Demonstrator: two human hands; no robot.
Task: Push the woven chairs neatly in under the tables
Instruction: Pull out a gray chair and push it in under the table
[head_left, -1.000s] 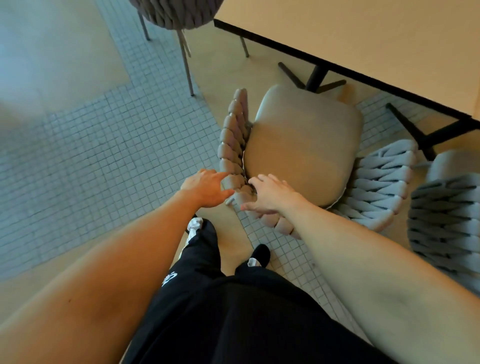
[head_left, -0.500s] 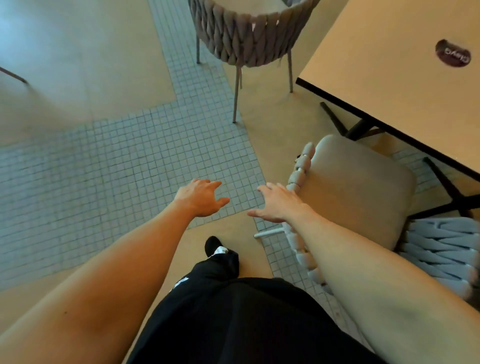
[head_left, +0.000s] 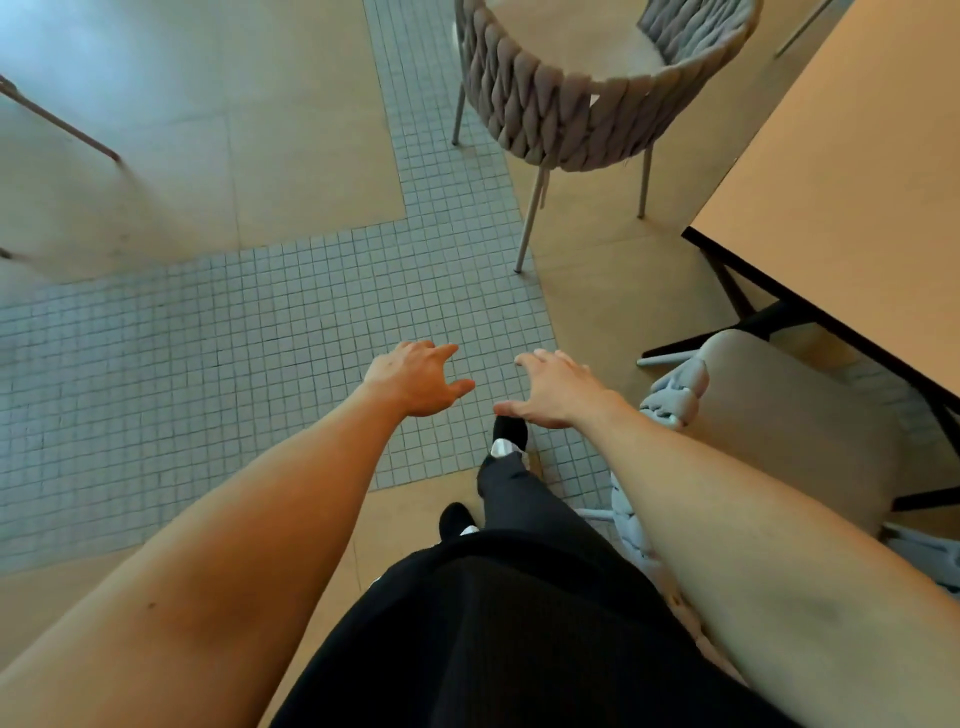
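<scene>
Hands over mosaic floor: I see my left hand and right hand both spread wide, each grip holding nothing. Near woven chair sits at right, its seat partly under the desk, beside my right forearm. Far woven chair stands ahead on thin legs, near the desk's corner.

The grey woven-backed chair with the beige seat cushion, gripped at its backrest a second ago, has been released. Both the left hand and the right hand have been lifted clear and are now held spread above the small-tiled grey floor, near a second grey woven chair.
</scene>
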